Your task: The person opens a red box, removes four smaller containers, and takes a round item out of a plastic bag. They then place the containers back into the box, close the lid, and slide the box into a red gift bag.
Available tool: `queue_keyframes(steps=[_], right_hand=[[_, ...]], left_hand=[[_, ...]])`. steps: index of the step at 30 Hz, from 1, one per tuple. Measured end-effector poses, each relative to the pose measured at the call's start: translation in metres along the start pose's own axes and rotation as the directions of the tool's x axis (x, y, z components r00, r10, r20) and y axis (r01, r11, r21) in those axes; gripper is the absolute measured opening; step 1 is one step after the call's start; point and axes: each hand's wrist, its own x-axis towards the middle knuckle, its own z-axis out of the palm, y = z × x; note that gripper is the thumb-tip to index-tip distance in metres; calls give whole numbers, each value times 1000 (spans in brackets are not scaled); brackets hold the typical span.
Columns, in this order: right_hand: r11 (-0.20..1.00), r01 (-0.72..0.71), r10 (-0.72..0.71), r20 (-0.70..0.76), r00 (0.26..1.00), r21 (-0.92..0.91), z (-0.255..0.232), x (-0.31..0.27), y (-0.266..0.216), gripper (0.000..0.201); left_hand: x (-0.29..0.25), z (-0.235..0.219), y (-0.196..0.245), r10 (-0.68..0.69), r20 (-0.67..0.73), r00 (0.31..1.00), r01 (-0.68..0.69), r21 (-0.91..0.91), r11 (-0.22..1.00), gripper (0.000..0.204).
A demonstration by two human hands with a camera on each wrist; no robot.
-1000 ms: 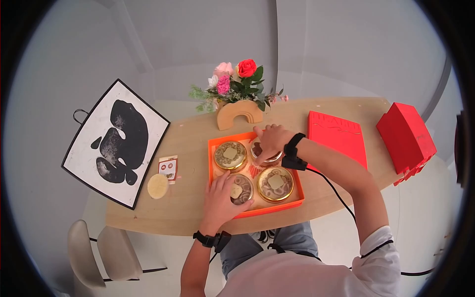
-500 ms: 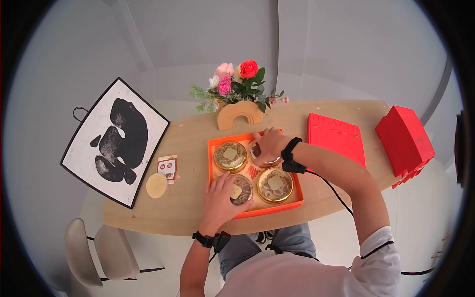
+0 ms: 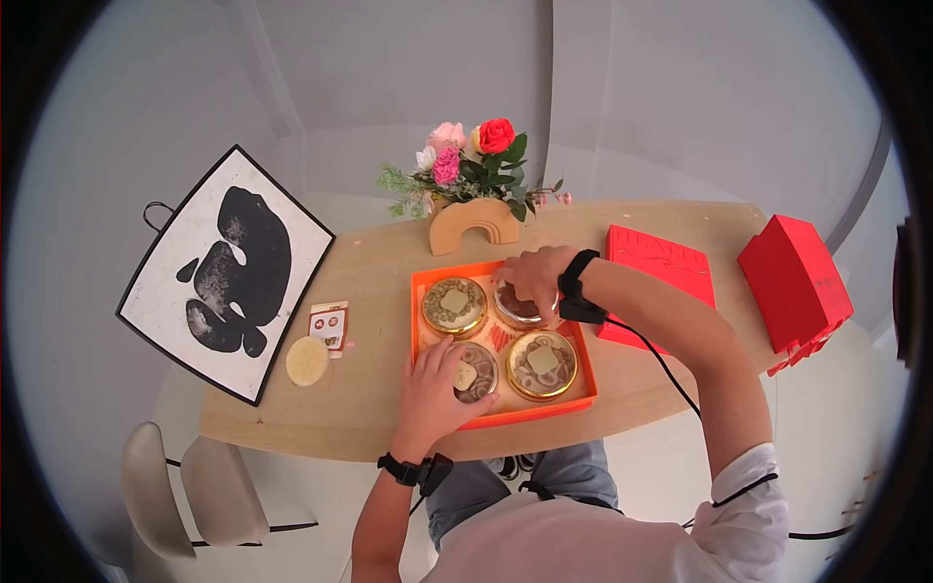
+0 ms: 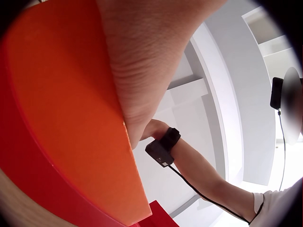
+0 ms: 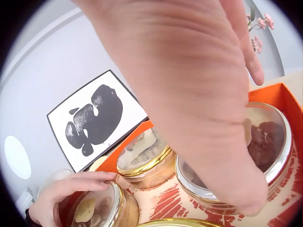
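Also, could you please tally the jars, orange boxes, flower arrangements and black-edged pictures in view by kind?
Round jars: 4
Orange box: 1
Flower arrangement: 1
Black-edged picture: 1
Total: 7

L hand [image 4: 142,61] by orange box [image 4: 61,94], R arm [image 4: 203,170] w/ cam [image 4: 159,152]
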Motion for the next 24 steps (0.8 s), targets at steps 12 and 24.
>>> queue_keyframes(steps=[12,24], right_hand=[[998,56,-58,-192,980,-17,23,-3,0,105],[1000,2,-3,-207,978,-5,9,-19,-1,110]], left_hand=[[0,1,-1,-2,0,1000,2,8,1000,85],[0,0,0,9,-8,1000,-9,4,1000,85]])
